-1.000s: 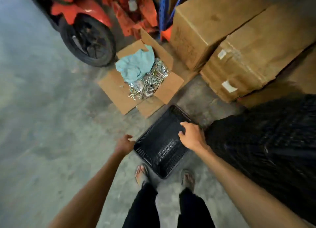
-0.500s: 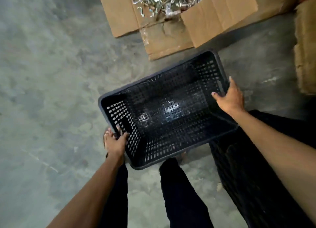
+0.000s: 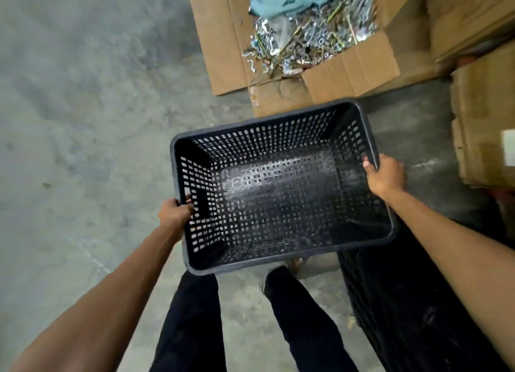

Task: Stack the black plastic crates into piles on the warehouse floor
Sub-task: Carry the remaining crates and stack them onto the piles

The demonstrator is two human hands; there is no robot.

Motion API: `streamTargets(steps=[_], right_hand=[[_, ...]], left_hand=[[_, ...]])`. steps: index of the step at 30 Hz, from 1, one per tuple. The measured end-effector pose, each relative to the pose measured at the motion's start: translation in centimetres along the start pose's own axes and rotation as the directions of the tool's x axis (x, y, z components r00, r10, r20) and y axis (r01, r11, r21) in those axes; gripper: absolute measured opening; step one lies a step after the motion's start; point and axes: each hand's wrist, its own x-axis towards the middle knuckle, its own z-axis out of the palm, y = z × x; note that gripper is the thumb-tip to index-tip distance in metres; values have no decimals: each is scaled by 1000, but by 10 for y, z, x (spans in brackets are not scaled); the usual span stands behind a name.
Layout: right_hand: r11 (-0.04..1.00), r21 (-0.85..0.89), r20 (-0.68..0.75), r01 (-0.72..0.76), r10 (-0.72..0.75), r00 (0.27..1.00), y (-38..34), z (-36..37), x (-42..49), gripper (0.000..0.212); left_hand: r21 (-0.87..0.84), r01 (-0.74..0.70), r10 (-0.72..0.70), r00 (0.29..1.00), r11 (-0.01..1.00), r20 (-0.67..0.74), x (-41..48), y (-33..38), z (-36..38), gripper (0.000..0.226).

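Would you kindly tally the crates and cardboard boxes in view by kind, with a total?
Black plastic crates: 2, one held up, one at the right
Open cardboard box of metal parts: 1
Closed cardboard boxes: 2
Total: 5

the light around me is dim and flat, with no hard shadows on the grey concrete floor [image 3: 83, 121]. a soft sheen sits on the perforated bottom of the black plastic crate [image 3: 278, 182] i hold, while the dark stack of crates [image 3: 418, 302] at my right sinks into near-black with little detail. the pile of silver metal hardware [image 3: 306, 37] in the open cardboard box glints slightly. the wide lens bends my forearms outward at the corners, and the whole frame looks soft and smeared.
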Motion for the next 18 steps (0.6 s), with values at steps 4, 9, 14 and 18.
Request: streamTargets(steps=[4, 9, 14, 18], right_hand=[[997, -21, -67, -72, 70, 995, -48, -88, -79, 32], [996, 46, -197, -82, 89, 976, -103, -218, -197, 77], [989, 147, -414, -10, 71, 908, -143, -365, -295, 61], [989, 140, -581, 52, 39, 813, -164, -480, -362, 56]], left_hand=[[274, -257, 273, 962, 927, -21, -61, 84, -93, 31], [510, -571, 628, 775, 643, 76, -151, 206, -216, 81], [499, -790, 848, 497, 356, 183, -266, 363, -327, 77], [476, -874, 945, 231, 98, 230, -379, 465, -396, 69]])
